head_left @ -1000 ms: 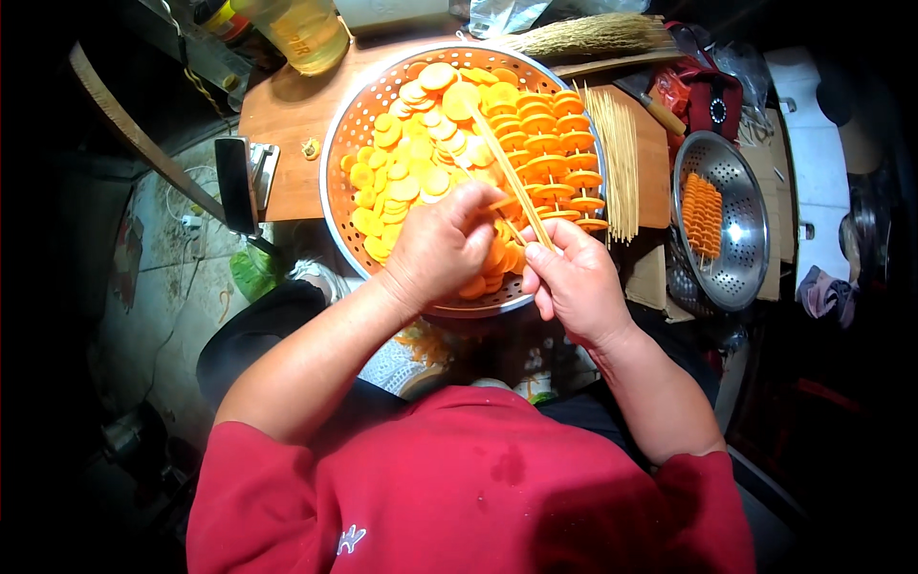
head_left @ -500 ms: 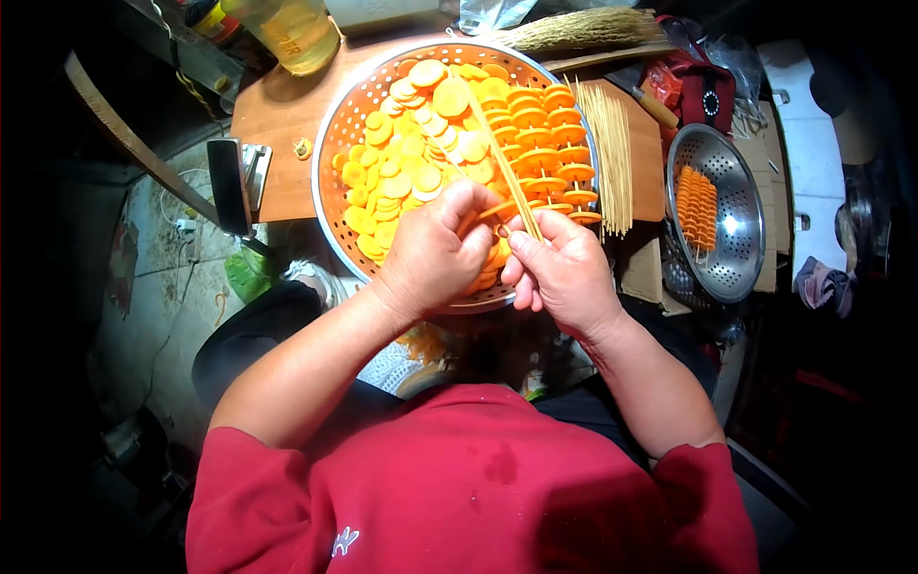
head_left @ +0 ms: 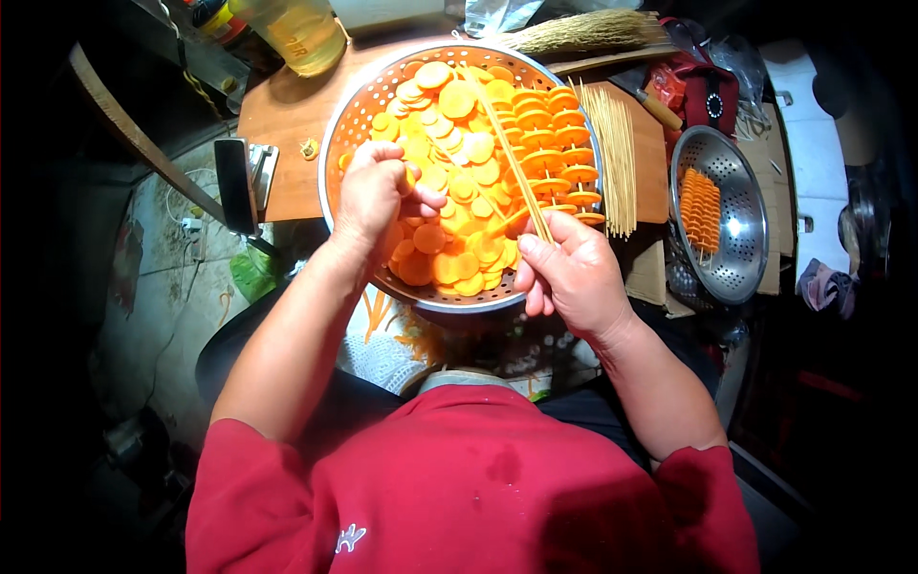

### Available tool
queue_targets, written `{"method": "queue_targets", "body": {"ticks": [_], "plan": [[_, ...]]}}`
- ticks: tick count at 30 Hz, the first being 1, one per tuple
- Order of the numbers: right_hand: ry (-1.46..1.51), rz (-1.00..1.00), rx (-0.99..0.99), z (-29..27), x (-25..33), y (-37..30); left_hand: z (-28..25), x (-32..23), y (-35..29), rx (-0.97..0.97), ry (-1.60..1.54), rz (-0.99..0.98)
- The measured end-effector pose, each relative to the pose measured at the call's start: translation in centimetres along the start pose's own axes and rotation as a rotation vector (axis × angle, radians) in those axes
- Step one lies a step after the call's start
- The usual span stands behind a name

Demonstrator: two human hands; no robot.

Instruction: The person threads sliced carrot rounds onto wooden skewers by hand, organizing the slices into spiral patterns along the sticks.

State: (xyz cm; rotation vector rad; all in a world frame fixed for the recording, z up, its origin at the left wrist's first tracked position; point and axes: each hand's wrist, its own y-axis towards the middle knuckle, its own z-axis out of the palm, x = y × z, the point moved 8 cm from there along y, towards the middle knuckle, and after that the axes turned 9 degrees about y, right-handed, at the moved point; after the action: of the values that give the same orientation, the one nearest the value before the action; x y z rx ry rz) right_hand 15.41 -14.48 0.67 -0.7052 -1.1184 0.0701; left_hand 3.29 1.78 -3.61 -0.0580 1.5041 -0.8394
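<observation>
A steel colander (head_left: 327, 153) in front of me holds many loose round carrot slices (head_left: 459, 99). Along its right side lie carrot-slice skewers (head_left: 545, 161), their slices spaced apart. My right hand (head_left: 579, 277) pinches several thin bamboo skewers (head_left: 521, 182) at the colander's near right; they slant up and left across the slices. An edge-on carrot slice (head_left: 514, 222) sits by these sticks, near my fingers. My left hand (head_left: 373, 196) is over the colander's left side, fingers curled, with what looks like a carrot slice at the fingertips, partly hidden.
Loose bamboo skewers (head_left: 609, 158) lie right of the colander on the wooden table (head_left: 282, 187). Farther right, a smaller colander (head_left: 744, 225) holds finished carrot skewers (head_left: 700, 212). A phone (head_left: 235, 187) stands at the left. A straw brush (head_left: 579, 31) and yellowish container (head_left: 301, 38) are behind.
My left hand has moved away from the skewers, left and up over the loose slices. My right hand keeps its hold on the skewers, shifted slightly right and down.
</observation>
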Motion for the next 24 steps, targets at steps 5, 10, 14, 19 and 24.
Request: {"method": "queue_targets", "body": {"ticks": [5, 10, 14, 19, 24], "plan": [[-0.026, 0.037, 0.126, 0.5, -0.6, -0.4, -2.5, 1.4, 3.0, 0.005, -0.191, -0.081], [-0.03, 0.049, 0.125, 0.2, -0.9, -0.2, -3.0, -0.1, 2.7, -0.08, -0.27, -0.032], [-0.037, 0.057, 0.095, 0.0, -0.6, -0.2, -2.9, -0.7, 2.8, -0.035, -0.23, 0.025], [-0.009, 0.041, 0.097, 0.0, -0.4, -0.3, -2.5, -1.7, 2.6, 0.001, -0.15, 0.136], [0.019, 0.032, 0.071, 0.0, -0.2, -0.5, -2.8, -1.7, 2.3, -0.057, -0.086, 0.114]]}}
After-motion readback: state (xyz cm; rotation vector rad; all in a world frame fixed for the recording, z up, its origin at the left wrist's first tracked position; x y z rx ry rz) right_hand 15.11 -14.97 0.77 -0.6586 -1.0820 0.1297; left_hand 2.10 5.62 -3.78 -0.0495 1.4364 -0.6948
